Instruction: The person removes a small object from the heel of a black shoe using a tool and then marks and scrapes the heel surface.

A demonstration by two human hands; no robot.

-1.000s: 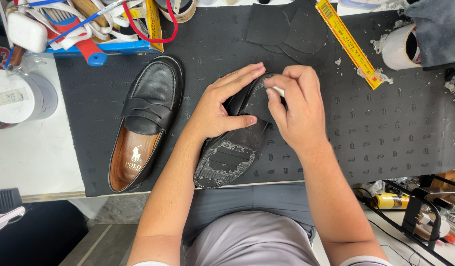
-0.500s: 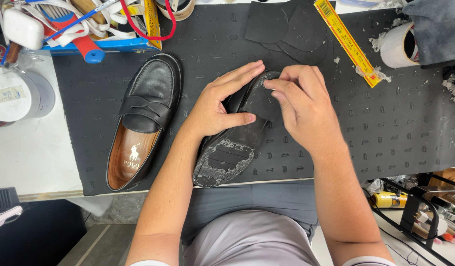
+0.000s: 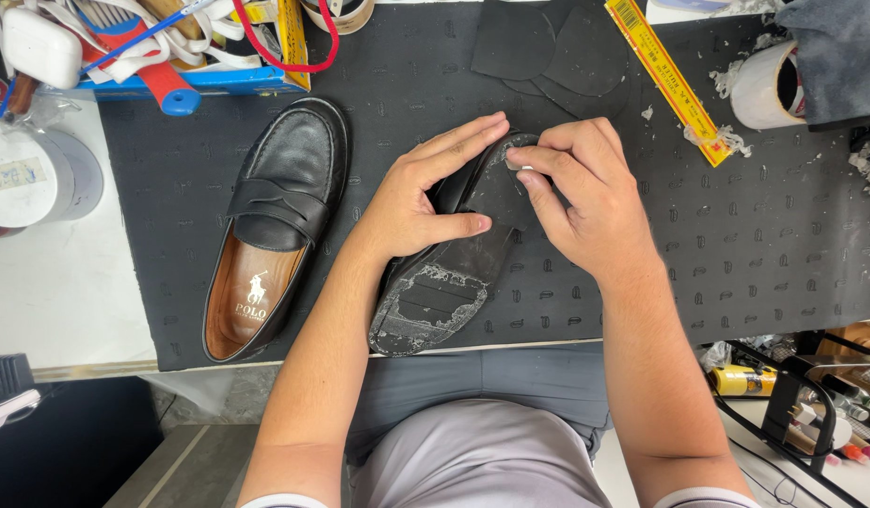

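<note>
Head view: an upturned black leather shoe with a worn, glue-crusted sole [image 3: 435,292] lies sole-up on the black embossed rubber work mat [image 3: 755,245], directly in front of the person. Its long axis runs from 7 o'clock, where the crusted end overhangs the mat's near edge, to 1 o'clock, where the far end sits under both hands.

The left hand [image 3: 421,193] comes in from 7 o'clock and is spread; the fingers lie extended along the shoe's upper edge and the thumb presses across the sole. The right hand [image 3: 585,198] comes in from 5 o'clock; its curled fingertips press or pinch at the sole's far end, at a small pale spot. Which of the two cannot be told. Both hands touch the shoe, meeting at its 1 o'clock end.

A matching black leather loafer [image 3: 275,226] rests upright at 9 o'clock, parallel and apart. A yellow ruler [image 3: 665,75] lies at 1 o'clock, and dark cut rubber pieces [image 3: 538,42] lie at 12 o'clock.
</note>
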